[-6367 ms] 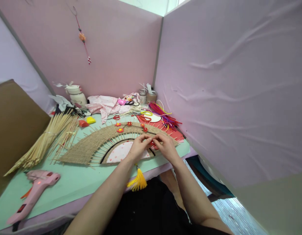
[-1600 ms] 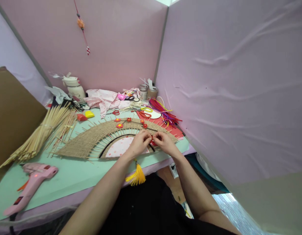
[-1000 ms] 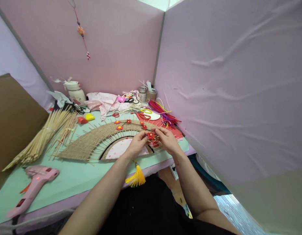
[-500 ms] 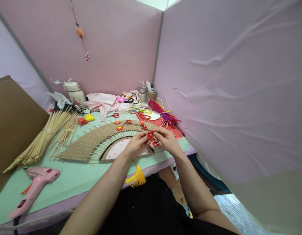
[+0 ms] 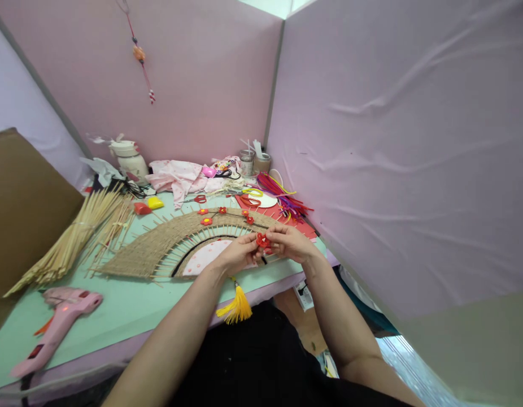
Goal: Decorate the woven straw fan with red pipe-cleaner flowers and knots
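Note:
Between my two hands is a small red flower (image 5: pixel 262 241). My left hand (image 5: pixel 240 252) pinches its left side, while the fingertips of my right hand (image 5: pixel 290 243) grip its right side. Under and behind them lies a fan-shaped piece of twine and sticks (image 5: pixel 138 252), with several red and yellow flowers (image 5: pixel 206 221) along its upper band. A white dotted half-round panel (image 5: pixel 202 259) fills the fan's centre, partly covered by my left hand. From the fan's lower edge hangs a yellow tassel (image 5: pixel 236 307).
A pink glue gun (image 5: pixel 60 322) lies front left, near a bundle of thin sticks (image 5: pixel 77 240). Red-handled scissors (image 5: pixel 199 199), pipe cleaners (image 5: pixel 282 195), dotted cloth (image 5: pixel 177 176), jars (image 5: pixel 261 163) and a bottle (image 5: pixel 129 164) stand or lie farther back. A wall borders the right side.
Both hands have come slightly lower with the red flower, which has turned a little. My right hand's fingers have shifted on it. The fan and tools stay put.

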Motion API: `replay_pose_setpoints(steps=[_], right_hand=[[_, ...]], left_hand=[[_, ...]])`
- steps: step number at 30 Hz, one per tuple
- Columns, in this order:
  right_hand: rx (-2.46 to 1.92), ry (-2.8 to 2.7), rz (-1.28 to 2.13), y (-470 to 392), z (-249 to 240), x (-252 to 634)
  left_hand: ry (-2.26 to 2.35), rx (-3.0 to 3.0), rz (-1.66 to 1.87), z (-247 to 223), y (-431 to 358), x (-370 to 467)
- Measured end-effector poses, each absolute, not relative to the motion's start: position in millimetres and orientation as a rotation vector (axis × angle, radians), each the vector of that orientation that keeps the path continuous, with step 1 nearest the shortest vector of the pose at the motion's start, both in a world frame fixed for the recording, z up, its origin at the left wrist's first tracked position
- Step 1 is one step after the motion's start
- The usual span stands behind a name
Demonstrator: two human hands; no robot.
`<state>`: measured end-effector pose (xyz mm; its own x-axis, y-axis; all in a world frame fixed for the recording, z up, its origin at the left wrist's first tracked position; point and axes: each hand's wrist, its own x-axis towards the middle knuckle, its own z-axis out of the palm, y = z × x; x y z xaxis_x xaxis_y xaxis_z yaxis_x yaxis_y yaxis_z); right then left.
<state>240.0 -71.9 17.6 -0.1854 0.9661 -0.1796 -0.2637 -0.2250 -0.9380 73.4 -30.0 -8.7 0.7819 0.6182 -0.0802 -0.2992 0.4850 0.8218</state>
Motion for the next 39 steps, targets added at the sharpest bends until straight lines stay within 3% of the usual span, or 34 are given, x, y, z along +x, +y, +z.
replay_pose_setpoints(steps=[6,27,34,39], right_hand=[[-1.025,-0.931,1.774,-70,13,241],[-1.106,-0.945,1.65,-74,13,232],[-1.098,-0.875,1.349,-76,7,224],[-1.112,-0.912,1.298,-75,-1,214]], left_hand=[[0.411,0.9,0.464,-7,-29,68],[0.468,0.958,0.489,-8,-33,72],[0.484,1.022,0.929,-18,-26,84],[0.552,1.201,1.005,-28,-22,85]])
